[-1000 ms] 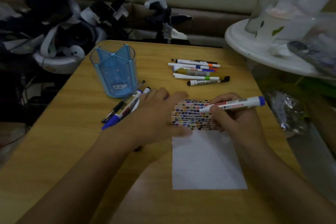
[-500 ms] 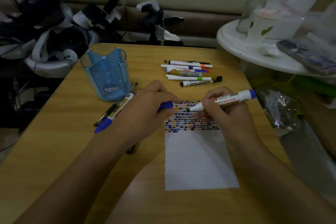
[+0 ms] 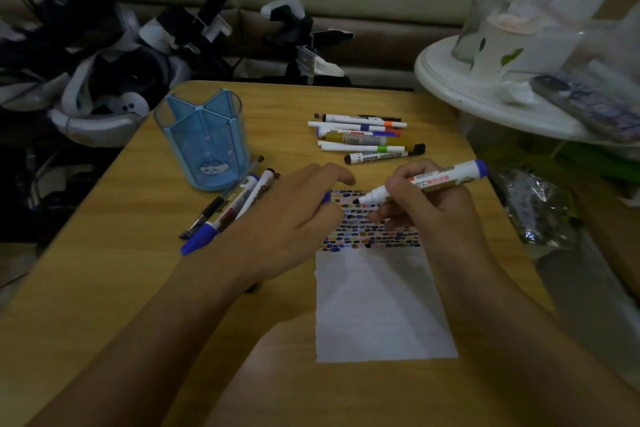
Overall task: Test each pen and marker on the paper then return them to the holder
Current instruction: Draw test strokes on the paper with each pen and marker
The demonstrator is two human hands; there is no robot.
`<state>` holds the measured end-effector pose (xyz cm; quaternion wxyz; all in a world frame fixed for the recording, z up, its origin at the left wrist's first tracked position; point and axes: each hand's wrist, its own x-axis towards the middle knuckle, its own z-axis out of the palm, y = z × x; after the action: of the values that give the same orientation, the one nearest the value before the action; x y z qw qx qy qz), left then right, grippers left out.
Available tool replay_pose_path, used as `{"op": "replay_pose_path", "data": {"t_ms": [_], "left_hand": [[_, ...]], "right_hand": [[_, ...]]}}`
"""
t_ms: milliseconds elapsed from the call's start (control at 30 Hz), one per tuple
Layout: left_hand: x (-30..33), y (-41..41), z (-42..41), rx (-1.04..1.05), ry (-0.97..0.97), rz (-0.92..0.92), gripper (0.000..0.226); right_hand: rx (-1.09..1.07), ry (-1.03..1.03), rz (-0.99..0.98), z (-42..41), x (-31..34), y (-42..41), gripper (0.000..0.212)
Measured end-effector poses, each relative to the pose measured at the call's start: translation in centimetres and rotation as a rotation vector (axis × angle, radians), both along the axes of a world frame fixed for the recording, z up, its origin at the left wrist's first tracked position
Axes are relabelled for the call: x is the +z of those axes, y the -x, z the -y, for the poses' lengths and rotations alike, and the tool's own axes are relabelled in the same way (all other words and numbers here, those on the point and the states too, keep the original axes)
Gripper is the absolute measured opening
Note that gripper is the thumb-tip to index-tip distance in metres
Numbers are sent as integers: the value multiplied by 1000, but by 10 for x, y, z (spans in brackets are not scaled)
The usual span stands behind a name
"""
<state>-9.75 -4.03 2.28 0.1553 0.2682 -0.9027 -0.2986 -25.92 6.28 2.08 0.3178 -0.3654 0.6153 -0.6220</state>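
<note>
White-barrelled and blue-ended, the marker [image 3: 429, 182] slants in the right hand [image 3: 433, 211], fingers curled round it, its dark tip over the paper's [image 3: 381, 305] patch of coloured dashes. The left hand [image 3: 287, 222] pinches what seems a blue cap [image 3: 326, 197], likely for recapping. Beside it stands the translucent blue holder [image 3: 204, 139] with nothing in it, markers lying around it on the wood-grain table [image 3: 104, 288].

Only clear text: "WHITEBOARD MARKER" in black capitals along the white barrel of the black-capped marker [image 3: 384, 156], nearest one in the loose pile. Marker [image 3: 429, 182] in right hand [image 3: 433, 215] has a red label with print, too blurred to read. Other barrels in the pile and beside the holder [image 3: 204, 140] carry print, also illegible. Holder shows a cat-face graphic, no words.
</note>
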Motion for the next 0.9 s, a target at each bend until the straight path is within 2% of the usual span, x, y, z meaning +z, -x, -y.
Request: {"op": "replay_pose_path", "data": {"t_ms": [67,133,300,567,700,900], "left_hand": [[-2,1,-1,-19,80,32,32],[-5,1,0,-39,189,39,42],[-6,3,-1,-31,238,42,39],[-3,4,-3,-16,212,40,29],[-5,5,-2,-38,173,-4,24],[-6,5,-3,-47,96,-43,21]], "right_hand": [[15,7,0,0,0,-1,8],[24,22,-1,1,-1,-2,9],[52,52,3,2,-2,-4,9],[110,67,-23,2,-4,-9,4],[115,29,-43,2,-4,-10,22],[126,-11,1,5,-5,-9,20]]}}
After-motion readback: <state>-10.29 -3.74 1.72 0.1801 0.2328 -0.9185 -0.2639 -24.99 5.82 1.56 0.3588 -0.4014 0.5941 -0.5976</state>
